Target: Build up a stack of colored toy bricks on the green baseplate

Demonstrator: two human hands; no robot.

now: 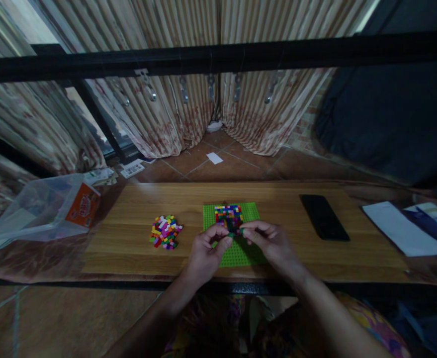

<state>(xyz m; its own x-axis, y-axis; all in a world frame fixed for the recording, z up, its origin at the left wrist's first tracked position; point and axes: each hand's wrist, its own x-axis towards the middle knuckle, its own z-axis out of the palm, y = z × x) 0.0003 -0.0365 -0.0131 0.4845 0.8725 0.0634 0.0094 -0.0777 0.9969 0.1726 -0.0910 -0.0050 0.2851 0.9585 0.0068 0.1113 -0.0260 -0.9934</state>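
Observation:
Both hands meet over a green studded baseplate point(240, 256) on the wooden board. Between the thumb and fingers of my left hand point(209, 251) is a small dark green toy brick point(231, 234). My right hand point(272, 243) pinches another small dark green brick point(241, 231), close beside the first. Just beyond the fingertips, rows of multicoloured bricks point(227, 211) are fixed on the baseplate; their near part is dark and partly hidden by my hands. Left of the baseplate lies a loose pile of small coloured bricks point(166, 231).
A black phone-like slab point(324, 217) lies on the right of the wooden board point(129, 258). White papers point(400, 228) are at the far right. A translucent plastic bin point(43, 204) with an orange label stands at the left. A dark metal bar point(218, 58) crosses beyond, before striped curtains.

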